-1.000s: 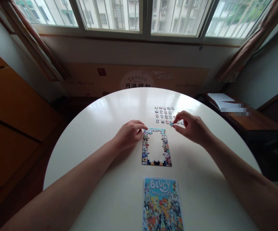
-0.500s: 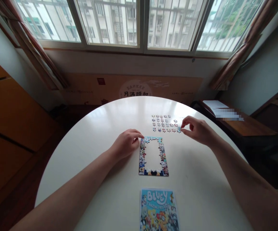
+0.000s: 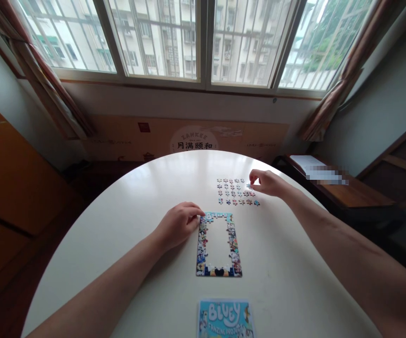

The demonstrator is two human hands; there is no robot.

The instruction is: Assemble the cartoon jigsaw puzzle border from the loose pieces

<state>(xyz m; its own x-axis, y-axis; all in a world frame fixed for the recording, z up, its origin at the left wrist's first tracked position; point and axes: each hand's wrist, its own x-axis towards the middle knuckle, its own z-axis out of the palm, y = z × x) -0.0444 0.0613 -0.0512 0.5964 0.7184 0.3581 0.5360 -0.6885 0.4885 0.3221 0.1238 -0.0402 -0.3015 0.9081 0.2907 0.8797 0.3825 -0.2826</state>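
A partly joined jigsaw puzzle (image 3: 235, 251) lies on the white table, its border put together around a bare middle. My left hand (image 3: 180, 225) rests beside it with fingers stretched out, the fingertips touching the top left corner. Beyond the border, loose puzzle pieces (image 3: 235, 193) lie spread in rows. At the right end of these rows my right hand (image 3: 266, 182) has thumb and index finger pinched on one puzzle piece (image 3: 249, 186). Closest to me lies a blue picture sheet (image 3: 225, 319) with "Bluey" lettering, cut off by the lower edge of view.
The round white table (image 3: 118, 230) has its far edge near a printed panel (image 3: 118, 136) under the window. To the right stands a wooden bench (image 3: 361, 192) with white papers (image 3: 304, 164) on it. An orange-brown cabinet (image 3: 9, 178) is at the left.
My right hand has moved from the nearest row's end piece to a piece farther back and slightly left. My left hand stays at the border's corner. The view has tilted up a little.
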